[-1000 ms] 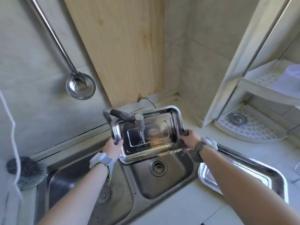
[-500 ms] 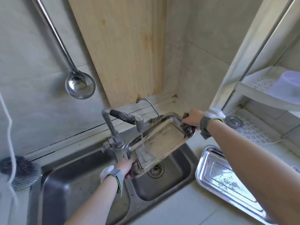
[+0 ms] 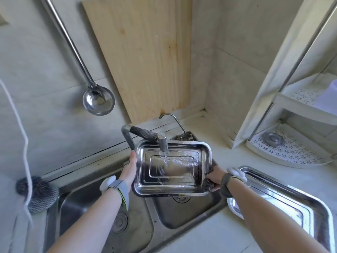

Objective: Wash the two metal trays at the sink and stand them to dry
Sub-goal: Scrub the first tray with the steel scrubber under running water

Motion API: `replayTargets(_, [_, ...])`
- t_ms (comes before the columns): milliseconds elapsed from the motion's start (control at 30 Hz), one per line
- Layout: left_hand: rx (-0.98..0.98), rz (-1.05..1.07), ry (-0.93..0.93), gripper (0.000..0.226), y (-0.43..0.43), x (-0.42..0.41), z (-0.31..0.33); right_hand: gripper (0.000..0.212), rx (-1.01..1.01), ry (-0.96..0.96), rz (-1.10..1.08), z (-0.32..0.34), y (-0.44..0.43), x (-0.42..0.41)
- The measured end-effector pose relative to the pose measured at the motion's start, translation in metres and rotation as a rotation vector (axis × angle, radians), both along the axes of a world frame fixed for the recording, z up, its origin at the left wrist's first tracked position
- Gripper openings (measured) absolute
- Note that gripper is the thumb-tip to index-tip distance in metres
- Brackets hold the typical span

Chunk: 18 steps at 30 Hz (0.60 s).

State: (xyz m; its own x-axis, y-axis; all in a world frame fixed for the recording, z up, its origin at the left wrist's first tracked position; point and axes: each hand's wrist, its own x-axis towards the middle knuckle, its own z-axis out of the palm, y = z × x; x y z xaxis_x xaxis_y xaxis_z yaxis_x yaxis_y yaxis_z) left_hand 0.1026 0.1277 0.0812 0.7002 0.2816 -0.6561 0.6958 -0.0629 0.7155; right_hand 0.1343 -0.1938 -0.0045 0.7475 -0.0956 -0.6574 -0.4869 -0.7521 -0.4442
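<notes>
Steel tray (image 3: pixel 145 181) held over the sink's (image 3: pixel 191 214) right basin, under the running tap (image 3: pixel 163 143). The left hand (image 3: pixel 129 170) grips its left rim, fingers curled on it; the right hand (image 3: pixel 215 175) pinches the right rim together with a dark scourer (image 3: pixel 207 187). The 2nd tray (image 3: pixel 291 207) lies on the worktop (image 3: pixel 200 240), just right of the sink.

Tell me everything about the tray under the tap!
The tray is shiny metal, rectangular, with rounded corners, raised rim and stepped floor. It faces up over the sink. Water from the tap splashes on its middle. The left hand holds its left rim; the right hand grips its right edge with a dark scrubber.
</notes>
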Motion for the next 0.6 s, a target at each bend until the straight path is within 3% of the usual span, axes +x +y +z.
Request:
replayTargets(67, [-0.247, 0.163, 0.101, 0.097, 0.007, 0.002, -0.005, 0.044, 0.010, -0.111, -0.007, -0.014, -0.005, 0.006])
replayTargets(167, [-0.394, 0.159, 0.337, 0.113, 0.011, -0.006, -0.005, 0.008, -0.059, -0.244, -0.018, 0.026, 0.006, -0.006])
replayTargets(233, [-0.477, 0.137, 0.413, 0.115, 0.010, -0.018, -0.003, 0.009, -0.117, -0.284, -0.012, 0.035, 0.006, -0.005])
replayTargets(367, [-0.681, 0.250, 0.384, 0.055, 0.007, -0.026, -0.022, 0.014, -0.157, -0.346, -0.030, 0.035, -0.003, -0.002])
replayTargets(500, [-0.648, 0.251, 0.171, 0.038, 0.001, -0.023, -0.036, 0.013, -0.113, -0.405, -0.004, 0.037, -0.009, -0.004])
replayTargets(600, [-0.736, 0.397, 0.233, 0.032, 0.004, -0.021, -0.028, 0.017, -0.085, -0.415, 0.012, 0.035, -0.011, -0.005])
